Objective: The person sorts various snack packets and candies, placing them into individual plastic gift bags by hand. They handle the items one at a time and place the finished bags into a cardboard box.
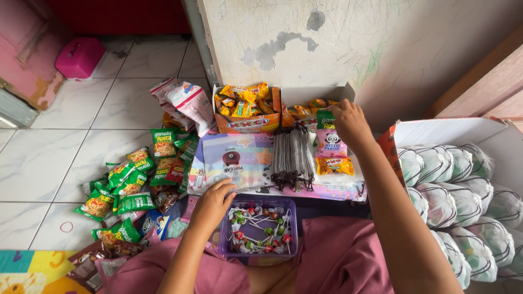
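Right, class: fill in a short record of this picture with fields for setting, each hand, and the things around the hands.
Setting: white tiled floor beside a scuffed wall
Left hand: resting on the rim of a purple plastic tray of wrapped lollipops
Right hand: reaching into an open white cardboard box of orange snack packets
Between the hands: bundle of dark grey face masks
Left side: scattered green snack sachets
Right side: carton of white bagged items

Left hand (211, 206): lower centre, fingers curled downward; right hand (350, 123): upper right of centre, arm extended, fingers bent
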